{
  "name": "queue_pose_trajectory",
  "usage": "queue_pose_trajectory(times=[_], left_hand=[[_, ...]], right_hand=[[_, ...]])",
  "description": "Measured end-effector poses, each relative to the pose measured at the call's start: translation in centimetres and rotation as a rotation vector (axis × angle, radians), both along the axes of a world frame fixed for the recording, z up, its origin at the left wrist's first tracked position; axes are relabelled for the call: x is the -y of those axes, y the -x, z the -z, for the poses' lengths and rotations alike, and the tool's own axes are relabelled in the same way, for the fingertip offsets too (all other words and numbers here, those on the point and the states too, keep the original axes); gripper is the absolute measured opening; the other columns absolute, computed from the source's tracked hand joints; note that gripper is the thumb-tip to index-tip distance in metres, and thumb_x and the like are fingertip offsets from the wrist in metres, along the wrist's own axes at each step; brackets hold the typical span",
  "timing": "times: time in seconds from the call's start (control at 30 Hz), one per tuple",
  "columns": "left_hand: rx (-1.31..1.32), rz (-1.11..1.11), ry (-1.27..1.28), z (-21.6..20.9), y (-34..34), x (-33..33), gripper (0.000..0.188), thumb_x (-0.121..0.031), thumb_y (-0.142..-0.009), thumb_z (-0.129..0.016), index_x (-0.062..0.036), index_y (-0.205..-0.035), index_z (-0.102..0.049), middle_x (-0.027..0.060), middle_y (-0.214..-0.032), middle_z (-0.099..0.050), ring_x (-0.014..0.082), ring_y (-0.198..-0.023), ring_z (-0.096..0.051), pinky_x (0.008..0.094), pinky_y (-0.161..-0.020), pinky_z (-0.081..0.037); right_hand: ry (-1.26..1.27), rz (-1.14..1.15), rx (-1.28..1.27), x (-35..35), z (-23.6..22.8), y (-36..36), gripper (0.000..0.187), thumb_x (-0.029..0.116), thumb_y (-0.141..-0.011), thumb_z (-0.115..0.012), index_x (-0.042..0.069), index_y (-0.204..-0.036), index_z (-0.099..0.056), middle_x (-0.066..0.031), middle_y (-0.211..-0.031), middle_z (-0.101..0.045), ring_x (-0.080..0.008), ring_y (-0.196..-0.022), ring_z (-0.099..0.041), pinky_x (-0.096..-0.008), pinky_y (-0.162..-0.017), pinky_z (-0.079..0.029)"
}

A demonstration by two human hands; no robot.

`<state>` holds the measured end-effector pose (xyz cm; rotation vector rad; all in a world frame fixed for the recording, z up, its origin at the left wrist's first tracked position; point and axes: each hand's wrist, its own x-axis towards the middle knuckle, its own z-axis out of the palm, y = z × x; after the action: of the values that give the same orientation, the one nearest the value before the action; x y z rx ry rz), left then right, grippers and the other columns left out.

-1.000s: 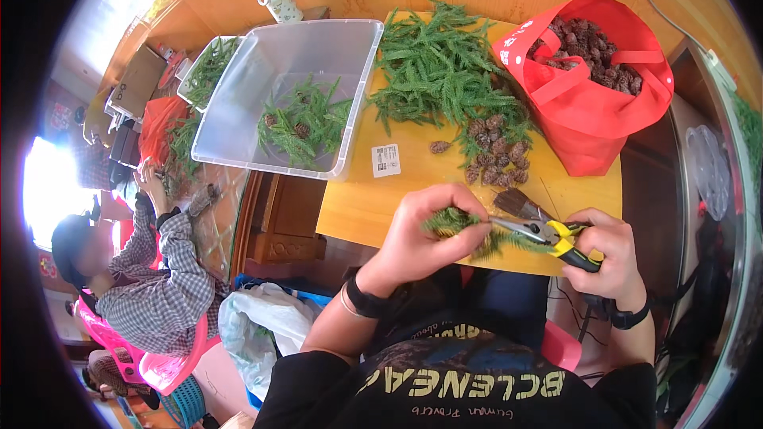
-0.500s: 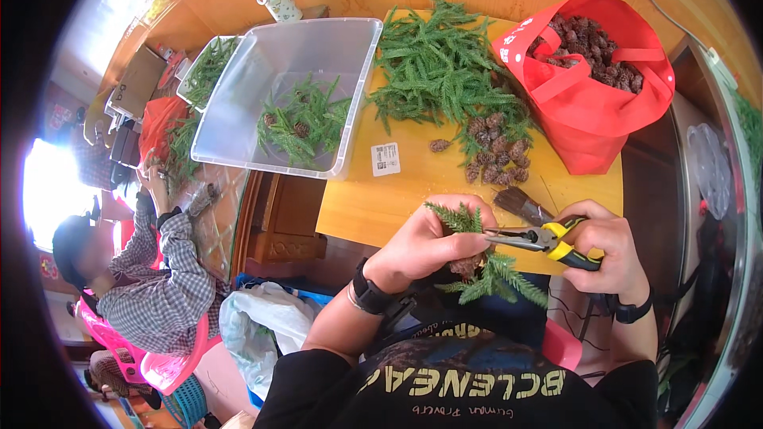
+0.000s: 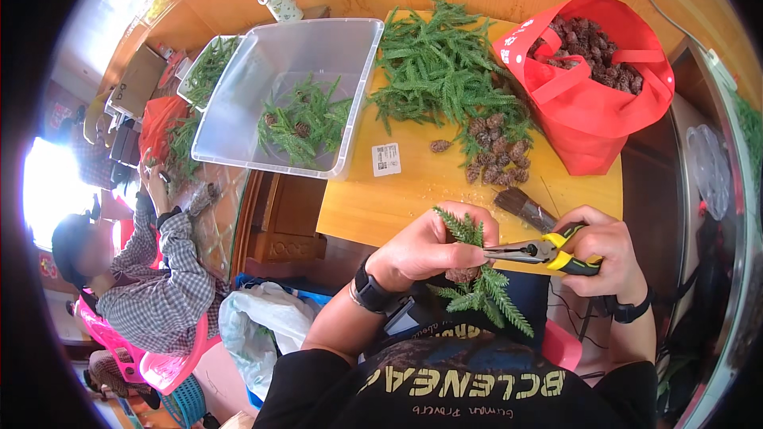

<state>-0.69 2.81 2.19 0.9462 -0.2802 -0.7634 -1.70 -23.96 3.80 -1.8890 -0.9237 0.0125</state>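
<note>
My left hand (image 3: 441,245) is closed around a green artificial pine sprig (image 3: 497,298), its needles sticking out above and below the fingers. A brown pine cone (image 3: 462,274) shows just under that thumb, against the sprig. In my right hand (image 3: 604,258) are long-nose pliers (image 3: 528,252) with black and yellow handles. Their jaws point left and reach the sprig at my left thumb; whether they grip a stem there is too small to tell. A dark-bristled brush (image 3: 524,208) lies on the table just beyond the pliers.
On the yellow table (image 3: 366,218) lie loose pine cones (image 3: 497,151), a heap of green sprigs (image 3: 445,63) and a white label (image 3: 386,160). A red bag (image 3: 588,123) of cones stands right, a clear bin (image 3: 286,95) left. Another person (image 3: 159,294) sits at the far left.
The sprig's lower end has swung down and slightly left. The pliers have turned a little, their jaws still at my left thumb, and my right hand's grip on the handles has shifted.
</note>
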Motion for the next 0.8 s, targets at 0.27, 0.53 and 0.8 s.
queue_pose_trajectory(times=[0.27, 0.53, 0.8], left_hand=[[1.018, -0.659, -0.493, -0.2, -0.5, 1.0, 0.013, 0.006, -0.066, -0.065, -0.0017, -0.073, -0.056, 0.0048, -0.069, -0.057, 0.0131, -0.059, -0.052, 0.0251, -0.054, -0.041], [0.452, -0.434, -0.254, -0.4, 0.0, 0.8, 0.009, 0.004, -0.072, -0.062, -0.0003, -0.078, -0.058, 0.0054, -0.073, -0.057, 0.0114, -0.060, -0.052, 0.0244, -0.053, -0.041], [0.163, -0.185, -0.001, 0.4, -0.1, 0.5, 0.007, -0.005, -0.078, -0.059, 0.0001, -0.083, -0.057, 0.0050, -0.079, -0.059, 0.0082, -0.065, -0.051, 0.0208, -0.055, -0.039]], right_hand=[[0.074, 0.233, -0.075, -0.7, -0.1, 1.5, 0.024, 0.008, -0.057, -0.072, 0.005, -0.063, -0.049, -0.0064, -0.061, -0.056, -0.0300, -0.069, -0.058, -0.0369, -0.074, -0.049], [0.043, 0.209, -0.012, -0.3, -0.1, 0.7, 0.028, 0.020, -0.063, -0.070, 0.007, -0.064, -0.045, -0.0094, -0.072, -0.062, -0.0316, -0.084, -0.058, -0.0369, -0.071, -0.047], [0.044, 0.058, 0.011, -0.3, -0.7, -0.1, 0.026, 0.011, -0.058, -0.072, 0.007, -0.062, -0.047, -0.0084, -0.077, -0.065, -0.0331, -0.087, -0.059, -0.0373, -0.076, -0.048]])
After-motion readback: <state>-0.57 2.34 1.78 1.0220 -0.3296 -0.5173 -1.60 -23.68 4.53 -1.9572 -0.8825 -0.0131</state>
